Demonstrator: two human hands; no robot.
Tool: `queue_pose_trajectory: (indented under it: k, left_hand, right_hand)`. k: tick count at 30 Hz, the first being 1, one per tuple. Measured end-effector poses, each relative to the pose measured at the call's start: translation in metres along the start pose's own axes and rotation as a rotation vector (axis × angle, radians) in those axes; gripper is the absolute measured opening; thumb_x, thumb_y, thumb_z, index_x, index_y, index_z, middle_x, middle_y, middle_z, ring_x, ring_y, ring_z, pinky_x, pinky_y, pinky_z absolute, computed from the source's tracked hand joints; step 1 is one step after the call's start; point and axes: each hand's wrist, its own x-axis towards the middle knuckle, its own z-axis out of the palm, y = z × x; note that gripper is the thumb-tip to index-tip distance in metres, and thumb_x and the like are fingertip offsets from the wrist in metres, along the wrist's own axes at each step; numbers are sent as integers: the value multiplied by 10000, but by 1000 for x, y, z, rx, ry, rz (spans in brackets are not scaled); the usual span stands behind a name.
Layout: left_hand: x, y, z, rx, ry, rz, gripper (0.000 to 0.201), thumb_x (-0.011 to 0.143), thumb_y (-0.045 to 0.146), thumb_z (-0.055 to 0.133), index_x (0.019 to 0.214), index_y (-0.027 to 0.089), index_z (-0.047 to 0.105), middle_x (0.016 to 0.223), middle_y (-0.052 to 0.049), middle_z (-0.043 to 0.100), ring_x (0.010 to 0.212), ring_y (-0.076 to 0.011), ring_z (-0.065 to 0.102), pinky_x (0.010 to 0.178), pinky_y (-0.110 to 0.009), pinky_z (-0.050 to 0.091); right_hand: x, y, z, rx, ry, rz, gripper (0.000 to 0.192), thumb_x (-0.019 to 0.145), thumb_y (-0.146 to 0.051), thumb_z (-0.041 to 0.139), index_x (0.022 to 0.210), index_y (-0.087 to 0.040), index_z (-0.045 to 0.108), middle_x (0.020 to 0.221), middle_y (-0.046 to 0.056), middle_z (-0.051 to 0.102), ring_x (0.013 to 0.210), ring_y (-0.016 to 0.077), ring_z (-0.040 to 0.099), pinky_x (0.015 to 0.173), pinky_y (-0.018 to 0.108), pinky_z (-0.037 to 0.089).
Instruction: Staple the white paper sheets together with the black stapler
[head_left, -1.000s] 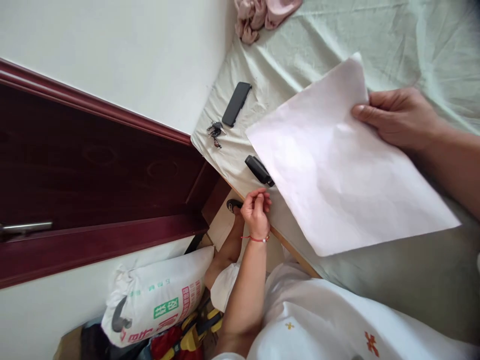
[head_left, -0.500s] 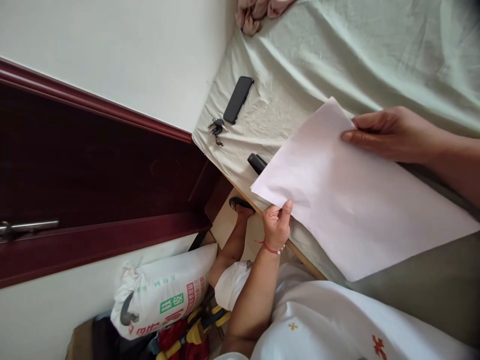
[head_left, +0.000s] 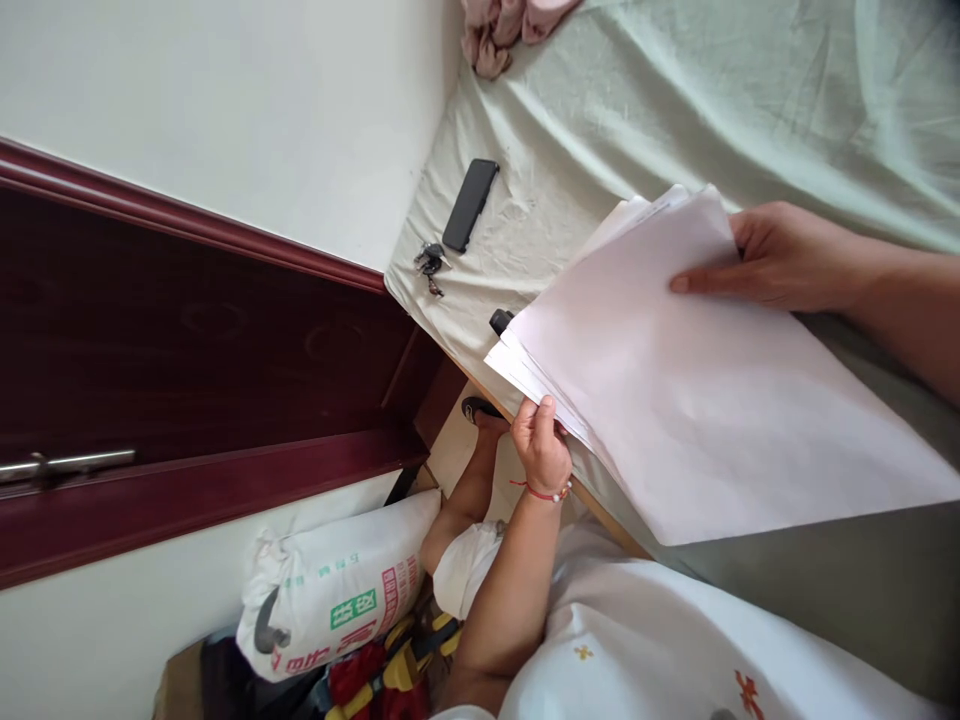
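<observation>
Paper stack [head_left: 697, 390] pinched at its near corner by left hand [head_left: 541, 445], far edge clamped under thumb of right hand [head_left: 780, 265]; held just above green sheet [head_left: 675, 110]; light, limp, sheets fanning, likely to slip unless gripped at edges; black stapler [head_left: 500, 321] half hidden beneath; phone [head_left: 470, 204] and keys [head_left: 430, 263] well apart
</observation>
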Motion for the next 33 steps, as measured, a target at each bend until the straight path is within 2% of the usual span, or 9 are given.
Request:
queue_pose_trajectory:
  k: [4,10,16,20,23,28,33]
  left_hand:
    - [4,-2,-1,54,4,64,391,814,582,755,792,198,688,727,-4,676,838,-182,671,824,-289,531]
    - [6,-1,3,40,42,71,422,838,613,720,948,205,704,952,-31,744,975,-197,681,919,-316,523]
    - [4,2,4,27,77,56,443,842,643,699,921,207,689,918,-19,727,992,-194,684,942,-308,516]
    - [2,4,5,-108,69,11,366,843,562,736,948,212,718,958,-28,744,1002,-192,691,925,-300,531]
    - [2,4,4,-193,59,-27,357,777,550,792,899,219,734,909,-20,751,947,-193,702,902,-313,549]
    - [2,4,1,-262,56,-6,356,676,516,872,864,225,791,907,-30,781,959,-215,723,928,-325,554]
    - [2,4,1,-248,5,6,374,726,430,875,1040,234,816,1040,-42,805,1060,-218,730,1013,-323,532]
  right_hand:
    - [1,2,0,8,19,43,370,782,-558,769,902,-208,773,777,8,741,694,217,701,728,487,650]
    - [1,1,3,-46,85,44,287,819,-461,759,929,-198,776,851,16,754,774,238,714,820,535,630]
    - [1,2,3,-66,84,80,276,819,-465,755,902,-203,774,864,16,762,743,230,714,779,505,643]
    - [1,4,2,-54,71,32,342,795,-529,763,934,-217,780,886,22,775,770,247,717,767,487,647]
    - [1,5,2,-22,72,17,362,770,-542,777,933,-219,778,893,24,775,770,249,710,772,499,647]
    - [-1,3,3,23,45,-7,359,770,-549,778,905,-216,773,915,35,773,819,258,706,855,532,627]
    - [-2,0,2,69,-1,-45,373,761,-567,786,927,-233,775,952,24,775,887,253,713,978,551,585]
